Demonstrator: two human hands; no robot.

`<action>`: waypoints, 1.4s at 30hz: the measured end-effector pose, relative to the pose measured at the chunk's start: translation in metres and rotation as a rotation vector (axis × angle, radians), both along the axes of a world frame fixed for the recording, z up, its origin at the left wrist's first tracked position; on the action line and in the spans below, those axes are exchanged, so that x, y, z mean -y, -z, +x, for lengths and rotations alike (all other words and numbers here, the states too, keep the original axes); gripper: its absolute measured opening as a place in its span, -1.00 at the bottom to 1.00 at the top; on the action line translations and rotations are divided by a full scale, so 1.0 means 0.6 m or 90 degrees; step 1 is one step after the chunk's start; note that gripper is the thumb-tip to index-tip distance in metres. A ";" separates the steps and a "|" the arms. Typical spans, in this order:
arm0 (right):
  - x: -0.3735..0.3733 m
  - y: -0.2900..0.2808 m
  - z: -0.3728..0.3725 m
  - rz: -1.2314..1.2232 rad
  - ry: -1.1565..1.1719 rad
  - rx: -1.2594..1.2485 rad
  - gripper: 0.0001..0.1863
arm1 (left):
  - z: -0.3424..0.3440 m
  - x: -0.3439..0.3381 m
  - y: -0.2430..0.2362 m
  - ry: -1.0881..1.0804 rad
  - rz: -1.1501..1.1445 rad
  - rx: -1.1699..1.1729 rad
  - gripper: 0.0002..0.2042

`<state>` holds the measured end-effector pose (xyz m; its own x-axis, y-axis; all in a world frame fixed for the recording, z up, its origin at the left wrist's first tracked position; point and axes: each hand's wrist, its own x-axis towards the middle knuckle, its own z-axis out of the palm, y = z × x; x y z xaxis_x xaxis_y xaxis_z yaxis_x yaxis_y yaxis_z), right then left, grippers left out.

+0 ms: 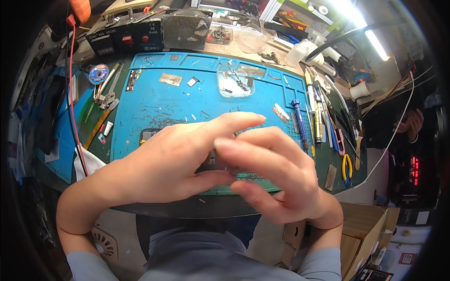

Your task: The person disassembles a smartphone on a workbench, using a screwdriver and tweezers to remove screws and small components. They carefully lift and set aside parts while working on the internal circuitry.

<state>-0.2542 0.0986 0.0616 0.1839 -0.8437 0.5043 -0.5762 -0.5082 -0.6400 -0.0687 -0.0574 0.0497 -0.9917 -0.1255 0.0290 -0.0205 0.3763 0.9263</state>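
While I watch through the head view, the left hand point(171, 152) and right hand point(281, 164) arch toward each other over the near side of the blue mat point(187, 105), fingers bent, thumb tips close. Between them I glimpse a dark device point(209, 165), mostly hidden; I cannot tell whether the fingers grip it. Beyond sits a clear tray point(240, 95); a blue screwdriver point(299, 119) lies to the right.

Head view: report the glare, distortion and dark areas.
In the head view, the lamp tube at upper right glares white; in the same head view, the blue mat shows bowed edges from the fisheye lens, and the picture's corners fall to black.
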 end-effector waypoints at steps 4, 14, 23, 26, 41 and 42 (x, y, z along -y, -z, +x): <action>-0.005 0.001 -0.003 0.007 0.012 -0.033 -0.50 | 0.001 -0.005 -0.006 0.012 0.058 -0.022 -0.23; -0.001 0.005 -0.004 -0.034 0.007 -0.019 -0.47 | -0.003 0.004 0.021 0.008 -0.100 -0.111 -0.54; -0.011 -0.004 -0.013 -0.063 0.037 -0.005 -0.40 | 0.000 0.002 0.034 0.001 -0.205 -0.114 -0.88; -0.006 0.002 -0.016 -0.058 0.016 0.003 -0.39 | 0.001 0.005 0.035 0.010 -0.218 -0.117 -0.88; -0.001 0.013 -0.004 -0.055 0.005 -0.005 -0.46 | 0.003 0.011 0.036 0.047 -0.229 -0.118 -0.83; -0.001 0.014 -0.004 -0.057 0.005 -0.003 -0.46 | 0.002 0.011 0.036 0.047 -0.229 -0.120 -0.83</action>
